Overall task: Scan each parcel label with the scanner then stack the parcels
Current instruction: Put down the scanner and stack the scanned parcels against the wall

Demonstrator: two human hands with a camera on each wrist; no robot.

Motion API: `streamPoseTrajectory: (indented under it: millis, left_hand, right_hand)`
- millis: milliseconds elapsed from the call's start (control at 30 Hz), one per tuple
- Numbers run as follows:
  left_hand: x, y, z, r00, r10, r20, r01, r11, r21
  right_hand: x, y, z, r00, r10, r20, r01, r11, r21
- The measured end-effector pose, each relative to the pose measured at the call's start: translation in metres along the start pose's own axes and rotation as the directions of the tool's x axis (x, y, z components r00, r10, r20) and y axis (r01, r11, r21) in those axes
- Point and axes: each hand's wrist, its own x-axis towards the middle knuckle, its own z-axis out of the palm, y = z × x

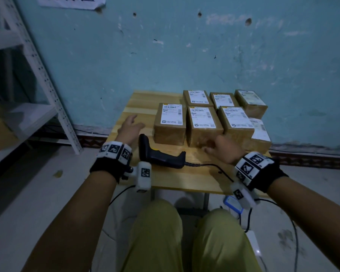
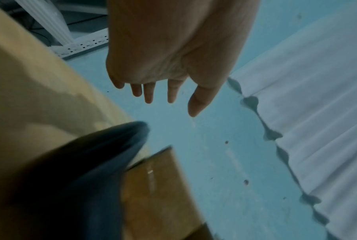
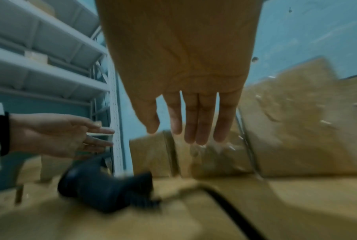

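Note:
Several brown parcels with white labels stand in rows at the back right of the wooden table (image 1: 137,103); the nearest-left one is a labelled parcel (image 1: 170,123). A black handheld scanner (image 1: 157,153) lies on its side near the front, its coiled cord running right. My left hand (image 1: 131,127) hovers with fingers straight just left of the scanner's head, holding nothing. My right hand (image 1: 222,147) hovers with fingers spread in front of the middle parcel (image 1: 203,125), right of the scanner handle. In the wrist views both hands, left (image 2: 163,91) and right (image 3: 194,128), are empty; the scanner (image 3: 103,190) lies below.
A white metal shelf rack (image 1: 37,79) stands at the left. A blue wall (image 1: 185,55) rises directly behind the table. Cables and a blue-edged device (image 1: 233,206) lie on the floor under the table's right front corner. My knees sit below the front edge.

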Motion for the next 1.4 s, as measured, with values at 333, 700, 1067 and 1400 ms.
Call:
streamPoseTrajectory:
  millis: [333,700,1067,1400]
  left_hand:
    - [0.027,0.039,0.024,0.956,0.004,0.292,-0.044,0.991,0.128]
    - [0.067,0.039,0.010,0.954,-0.014,0.301,-0.094,0.935,0.341]
    - [0.161,0.075,-0.028,0.987,0.109,0.117,-0.129,0.977,0.172]
    - [0.268,0.009,-0.019,0.988,0.059,0.144,-0.101,0.946,0.309]
  right_hand:
    - [0.080,-0.065,-0.005,0.984,-0.161,0.077,0.167,0.983,-0.080]
    - [0.136,-0.083,0.012,0.999,0.045,-0.017,-0.039,0.960,0.279]
    - [0.236,-0.123,-0.022,0.993,0.031,-0.113,0.015,0.921,0.390]
    - [0.346,-0.120,0.027,0.997,-0.066,-0.044,0.073,0.979,0.189]
